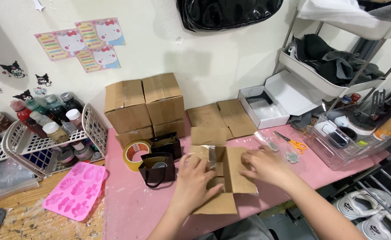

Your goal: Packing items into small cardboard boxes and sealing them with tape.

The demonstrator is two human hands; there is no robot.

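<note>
A small open cardboard box (235, 175) lies on the pink table cover (124, 209) with its flaps spread. My left hand (195, 180) rests inside the box on its left side. My right hand (264, 165) presses on the right flap. A clear plastic-wrapped item (212, 156) sticks up in the box between the two hands. Neither hand visibly grips anything.
Two small dark paper bags (157, 166), a roll of tape (134, 153), stacked cardboard boxes (144, 106), flat cardboard pieces (222, 118), an open white box (266, 106), orange scissors (293, 143), a pink silicone mould (75, 190), a basket of jars (44, 133), a metal rack (337, 66).
</note>
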